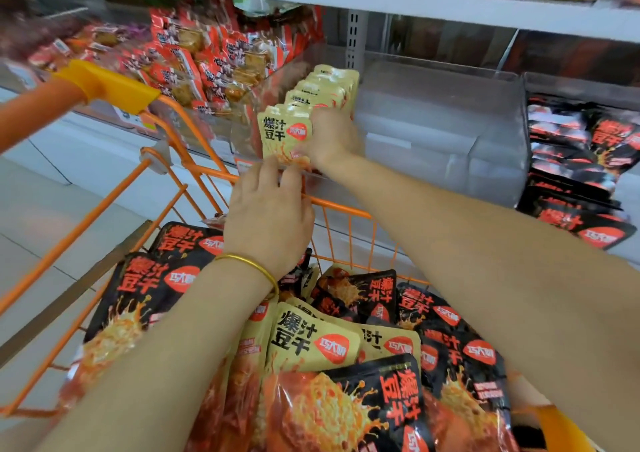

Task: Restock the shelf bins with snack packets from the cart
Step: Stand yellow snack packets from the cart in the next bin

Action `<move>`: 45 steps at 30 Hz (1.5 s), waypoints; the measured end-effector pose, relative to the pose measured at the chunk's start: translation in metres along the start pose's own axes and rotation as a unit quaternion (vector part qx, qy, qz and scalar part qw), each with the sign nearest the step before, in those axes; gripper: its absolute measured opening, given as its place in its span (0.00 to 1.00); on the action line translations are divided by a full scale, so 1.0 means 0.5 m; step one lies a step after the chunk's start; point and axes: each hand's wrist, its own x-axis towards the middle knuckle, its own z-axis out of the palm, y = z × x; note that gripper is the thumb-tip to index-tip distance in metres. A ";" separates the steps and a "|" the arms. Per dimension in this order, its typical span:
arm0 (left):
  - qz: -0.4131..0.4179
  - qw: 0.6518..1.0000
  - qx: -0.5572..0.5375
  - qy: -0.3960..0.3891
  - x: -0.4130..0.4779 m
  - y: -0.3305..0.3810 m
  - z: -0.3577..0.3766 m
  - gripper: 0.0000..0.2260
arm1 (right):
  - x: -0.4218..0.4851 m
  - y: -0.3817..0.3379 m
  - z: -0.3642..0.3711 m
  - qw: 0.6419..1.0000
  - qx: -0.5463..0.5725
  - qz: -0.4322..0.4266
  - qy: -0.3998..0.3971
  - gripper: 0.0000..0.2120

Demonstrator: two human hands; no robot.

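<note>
Placing step: my right grip [332, 138] clasps the yellow packets [285, 133] at the clear bin [450, 122]'s left edge; my left grip [268, 216], fingers straight, steadies them. Next, I judge: release, return to the cart [114, 86].

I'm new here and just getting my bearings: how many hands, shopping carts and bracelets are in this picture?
Hands: 2, the left hand and the right hand, both at the cream packets
Orange cart: 1
Gold bangle: 1, on the left wrist
Total: 4
</note>
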 end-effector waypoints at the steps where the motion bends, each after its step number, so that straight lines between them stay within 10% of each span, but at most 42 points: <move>1: -0.001 1.000 -0.002 0.002 0.000 0.000 -0.001 0.27 | 0.004 -0.003 0.008 1.000 0.011 0.008 0.002 0.11; 18: -0.016 0.999 -0.035 0.031 0.003 0.012 -0.023 0.21 | -0.162 0.020 -0.128 0.962 0.269 0.029 -0.022 0.15; 24: -0.004 0.998 -0.040 0.054 0.002 0.016 -0.026 0.18 | -0.348 0.024 -0.138 0.936 0.079 -0.077 -0.335 0.12; 31: 0.024 0.990 -0.112 0.079 0.007 0.017 -0.037 0.15 | -0.360 0.030 -0.119 0.907 0.136 -0.043 -0.395 0.11; 41: -0.018 0.872 -0.479 -0.103 0.004 0.044 -0.086 0.18 | -0.260 0.074 -0.188 0.865 0.471 0.120 -0.128 0.05; 45: -0.040 0.861 -0.502 -0.077 0.010 0.035 -0.080 0.17 | -0.241 0.070 -0.187 0.850 0.482 0.127 -0.171 0.04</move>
